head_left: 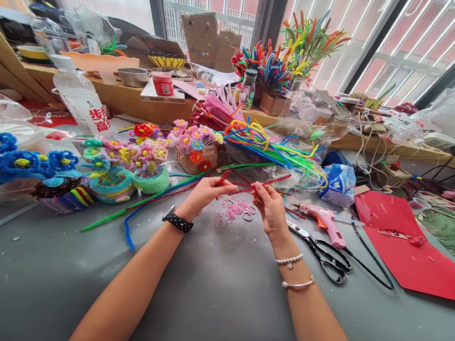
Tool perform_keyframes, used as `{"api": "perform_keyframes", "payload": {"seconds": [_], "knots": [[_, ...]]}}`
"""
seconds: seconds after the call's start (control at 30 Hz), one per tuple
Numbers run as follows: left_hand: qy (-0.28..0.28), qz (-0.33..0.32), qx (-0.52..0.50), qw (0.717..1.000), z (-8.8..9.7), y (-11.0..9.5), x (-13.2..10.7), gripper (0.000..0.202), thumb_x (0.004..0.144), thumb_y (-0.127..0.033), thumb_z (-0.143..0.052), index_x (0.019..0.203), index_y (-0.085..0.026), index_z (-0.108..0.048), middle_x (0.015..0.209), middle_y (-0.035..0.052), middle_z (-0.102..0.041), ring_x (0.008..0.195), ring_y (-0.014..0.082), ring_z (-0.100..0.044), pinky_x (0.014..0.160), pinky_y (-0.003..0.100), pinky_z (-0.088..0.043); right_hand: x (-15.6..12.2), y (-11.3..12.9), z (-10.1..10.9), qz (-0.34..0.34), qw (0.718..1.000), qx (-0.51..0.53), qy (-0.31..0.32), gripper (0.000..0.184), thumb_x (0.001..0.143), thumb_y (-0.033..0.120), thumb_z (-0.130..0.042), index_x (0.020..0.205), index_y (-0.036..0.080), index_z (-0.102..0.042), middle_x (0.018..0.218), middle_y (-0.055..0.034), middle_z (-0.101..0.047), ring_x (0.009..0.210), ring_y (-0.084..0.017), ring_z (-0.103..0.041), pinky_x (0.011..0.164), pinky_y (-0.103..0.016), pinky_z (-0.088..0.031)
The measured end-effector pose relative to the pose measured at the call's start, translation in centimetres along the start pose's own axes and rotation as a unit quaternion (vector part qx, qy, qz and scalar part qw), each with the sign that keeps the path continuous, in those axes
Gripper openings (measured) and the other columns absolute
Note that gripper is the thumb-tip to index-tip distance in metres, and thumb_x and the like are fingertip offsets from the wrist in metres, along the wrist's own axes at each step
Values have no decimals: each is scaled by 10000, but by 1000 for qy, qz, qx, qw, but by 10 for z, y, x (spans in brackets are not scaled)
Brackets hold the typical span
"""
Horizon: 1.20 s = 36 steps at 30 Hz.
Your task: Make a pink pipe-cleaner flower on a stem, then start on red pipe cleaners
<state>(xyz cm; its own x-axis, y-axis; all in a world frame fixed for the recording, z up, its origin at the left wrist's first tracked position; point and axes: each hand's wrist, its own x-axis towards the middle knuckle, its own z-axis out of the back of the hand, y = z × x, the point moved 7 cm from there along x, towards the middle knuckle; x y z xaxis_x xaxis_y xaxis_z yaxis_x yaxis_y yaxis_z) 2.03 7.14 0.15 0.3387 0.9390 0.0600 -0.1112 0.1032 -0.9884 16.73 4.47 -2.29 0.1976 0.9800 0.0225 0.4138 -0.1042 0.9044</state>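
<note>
Between my two hands stretches a red tinsel pipe cleaner (278,180), raised a little over the grey table (210,302). My left hand (204,194) pinches one part of it, where a red bent piece sticks up at the fingertips. With thumb and forefinger closed, my right hand (269,207) grips it farther right, and its free end points up to the right. Below and between the hands lie small scissors (247,211) on a scatter of pink clippings (231,211). Large black-handled shears (320,250) rest right of my right hand, beside a pink glue gun (325,221).
Pipe-cleaner flowers in pots (151,178) stand at left, with blue flowers (23,163) nearest. Bundled coloured pipe cleaners (272,148) lie behind the hands. A green pipe cleaner (121,213) crosses the table at left. Red card (419,246) lies right; a bottle (80,98) leans back left.
</note>
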Motion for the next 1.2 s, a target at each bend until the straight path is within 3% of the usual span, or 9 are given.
{"api": "perform_keyframes", "payload": {"seconds": [0.4, 0.6, 0.73, 0.9, 1.07, 1.2], "knots": [[-69, -11, -30, 997, 9, 2, 2, 236, 553, -345, -669, 598, -128, -590, 524, -35, -471, 501, 60, -345, 494, 215, -263, 0, -1, 0, 5, 1000, 8, -8, 173, 584, 316, -674, 649, 162, -630, 546, 42, -556, 462, -32, -428, 445, -165, -345], [-117, -7, -108, 987, 28, 1, 1, 242, 548, -350, -660, 619, -134, -576, 587, -21, -507, 466, 45, -329, 478, 213, -277, 10, 3, 24, 5, 994, 78, -74, 205, 522, 311, -705, 640, 178, -603, 528, 67, -529, 412, -22, -403, 393, -164, -332], [-87, 6, -70, 994, 27, 2, 2, 251, 569, -369, -639, 566, -144, -527, 557, -26, -501, 453, 50, -342, 485, 217, -288, 14, 5, 34, 8, 992, 94, -88, 210, 515, 306, -709, 640, 175, -602, 526, 71, -519, 401, -15, -403, 375, -159, -330], [-73, -9, 45, 996, 19, 2, 4, 366, 614, -454, -578, 451, -143, -473, 457, -29, -419, 452, 68, -340, 476, 227, -266, 12, 4, 28, 10, 995, 57, -76, 213, 550, 337, -686, 666, 175, -611, 535, 64, -531, 405, -20, -411, 386, -168, -333], [-13, -35, 70, 997, 3, -4, 0, 337, 607, -438, -601, 794, -158, -627, 601, -29, -505, 526, 73, -368, 504, 212, -273, 5, 1, 13, 5, 998, 50, -45, 204, 567, 332, -680, 665, 164, -619, 554, 54, -534, 435, -24, -418, 417, -167, -345], [16, -31, 98, 995, -5, -4, -2, 352, 624, -451, -577, 770, -137, -633, 580, -23, -488, 520, 75, -358, 489, 208, -276, 1, -1, 4, 2, 999, 26, -21, 202, 577, 338, -673, 671, 166, -625, 562, 50, -546, 452, -28, -426, 440, -167, -352]]}}
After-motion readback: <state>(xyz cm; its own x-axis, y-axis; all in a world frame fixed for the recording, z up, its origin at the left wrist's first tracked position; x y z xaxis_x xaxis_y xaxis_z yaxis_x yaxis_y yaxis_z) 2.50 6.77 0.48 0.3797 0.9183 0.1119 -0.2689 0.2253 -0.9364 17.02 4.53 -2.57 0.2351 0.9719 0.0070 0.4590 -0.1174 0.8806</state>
